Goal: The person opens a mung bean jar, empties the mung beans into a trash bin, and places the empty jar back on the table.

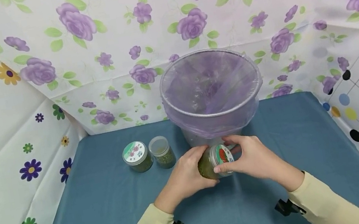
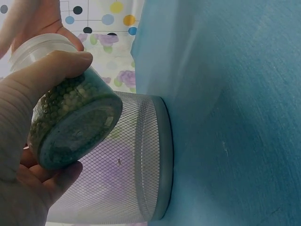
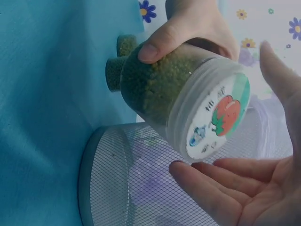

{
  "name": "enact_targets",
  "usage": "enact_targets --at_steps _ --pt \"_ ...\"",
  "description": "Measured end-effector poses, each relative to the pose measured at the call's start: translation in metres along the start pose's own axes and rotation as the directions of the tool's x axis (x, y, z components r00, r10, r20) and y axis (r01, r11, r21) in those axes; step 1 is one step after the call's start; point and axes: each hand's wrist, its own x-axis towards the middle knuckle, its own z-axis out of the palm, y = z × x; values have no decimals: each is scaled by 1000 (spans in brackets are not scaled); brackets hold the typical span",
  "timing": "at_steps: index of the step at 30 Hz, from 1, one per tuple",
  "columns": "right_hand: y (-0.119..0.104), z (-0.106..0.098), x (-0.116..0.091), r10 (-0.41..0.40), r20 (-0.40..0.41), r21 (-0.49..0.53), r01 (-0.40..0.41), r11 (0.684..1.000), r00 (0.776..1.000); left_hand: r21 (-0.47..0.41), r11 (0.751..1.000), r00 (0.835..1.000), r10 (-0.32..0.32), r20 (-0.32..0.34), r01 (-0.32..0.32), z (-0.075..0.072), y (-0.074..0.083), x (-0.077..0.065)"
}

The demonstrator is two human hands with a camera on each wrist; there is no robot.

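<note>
A blue cloth (image 1: 111, 215) lies under everything; a mesh bin (image 2: 122, 174) stands on it, with a thin purple bag (image 1: 210, 128) over its top; make the held jar (image 1: 208, 167) the middle of a clock, as seen from the head, and the bin is at 12.

The left hand (image 1: 186, 171), near 9, is wrapped around the held jar, its thumb and fingers clamped on the sides; the right hand (image 1: 254, 157), at 3, is spread around the lid (image 3: 216, 117), thumb and fingers well apart; in the right wrist view the thumb stands off from the lid, and I can't tell if a fingertip touches its edge.

The held jar is up off the cloth, tipped, with its lid facing about 3; it has lots of little green beads (image 2: 70, 101) inside, so it should feel a bit heavy; its see-through sides look hard, like plastic, so they should not squash, but they may be slippery; the round middle is a good place for one hand to hug, and the lid's edge is good for the other.

Between 9 and 10 stand a wide jar (image 1: 139, 158) and, just beside it, a thin jar (image 1: 164, 155).
</note>
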Motion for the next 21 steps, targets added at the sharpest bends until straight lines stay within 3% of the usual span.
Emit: enact_targets --at_steps 6,14,21 --pt "-2 1 2 47 11 -16 -46 999 999 15 1000 1000 -1 15 0 0 1 0" --pt "-1 -4 0 -61 68 -2 61 998 996 36 999 1000 7 25 -8 1 1 1" --pt "-3 -3 -2 -5 55 58 2 998 998 28 1000 1000 3 15 -3 1 1 0"
